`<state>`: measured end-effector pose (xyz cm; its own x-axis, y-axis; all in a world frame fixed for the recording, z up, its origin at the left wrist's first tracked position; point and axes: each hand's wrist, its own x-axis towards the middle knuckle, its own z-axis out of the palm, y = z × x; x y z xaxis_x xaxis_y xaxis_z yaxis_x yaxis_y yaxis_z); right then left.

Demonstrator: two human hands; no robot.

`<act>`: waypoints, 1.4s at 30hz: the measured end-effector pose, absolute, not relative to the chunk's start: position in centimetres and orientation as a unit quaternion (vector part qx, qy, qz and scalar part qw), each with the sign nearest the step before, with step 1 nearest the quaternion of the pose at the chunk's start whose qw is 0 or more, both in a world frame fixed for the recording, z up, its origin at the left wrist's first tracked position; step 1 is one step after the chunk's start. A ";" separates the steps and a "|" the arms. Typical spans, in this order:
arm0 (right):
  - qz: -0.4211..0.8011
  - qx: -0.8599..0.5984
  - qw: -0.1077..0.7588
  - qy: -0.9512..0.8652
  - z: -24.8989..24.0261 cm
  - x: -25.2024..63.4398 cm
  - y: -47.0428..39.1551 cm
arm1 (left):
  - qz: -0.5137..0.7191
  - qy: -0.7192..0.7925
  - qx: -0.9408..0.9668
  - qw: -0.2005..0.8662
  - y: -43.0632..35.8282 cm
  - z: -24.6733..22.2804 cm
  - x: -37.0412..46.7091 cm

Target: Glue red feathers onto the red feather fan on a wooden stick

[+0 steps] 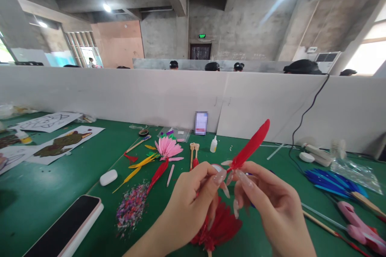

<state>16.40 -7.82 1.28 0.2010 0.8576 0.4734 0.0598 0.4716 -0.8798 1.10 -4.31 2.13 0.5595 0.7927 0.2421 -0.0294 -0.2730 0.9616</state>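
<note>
Long, slim red feather (251,144): at the centre, between the hands, tip pointing to 1 o'clock.
Right hand (273,204): thumb and fingers pinch the feather's lower end.
Left hand (193,202): fingers curled at the quill's tip; cannot tell whether they grip it.
Handling: best pinched lightly at the quill, nails off the soft barbs, both wrists low and steady so the vane stays unbent.
Held feathers: one.
Red feather fan (224,225): one, at 6 o'clock, beneath the hands.
Pink feather flower (168,147): one, at 10 o'clock.
Bright blue feather fan (334,182): one, at 3 o'clock.
Phones: two; one black-screened, lying flat (64,229) at 8 o'clock, one upright, lit (201,123) near 12.
Small white plastic bottle (214,145): one, at 12 o'clock.
Multicoloured flake pile (132,210): one, at 9 o'clock.
Pink glue gun (356,225): one, at 4 o'clock.
</note>
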 end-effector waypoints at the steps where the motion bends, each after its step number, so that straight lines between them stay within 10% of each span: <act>1: 0.298 -0.418 0.654 -0.556 1.3 16.4 -7.8 | 0.382 0.275 0.701 0.536 -4.3 2.2 1.1; 42: 0.217 -0.452 0.621 -0.602 1.1 16.5 -7.8 | 0.367 0.296 0.684 0.557 -4.1 2.4 1.4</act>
<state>16.48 -7.78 1.07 0.1801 0.8135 0.5529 0.2751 0.4980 -0.8224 1.41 -4.13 2.41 0.5559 0.8132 0.1724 -0.0049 -0.2042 0.9789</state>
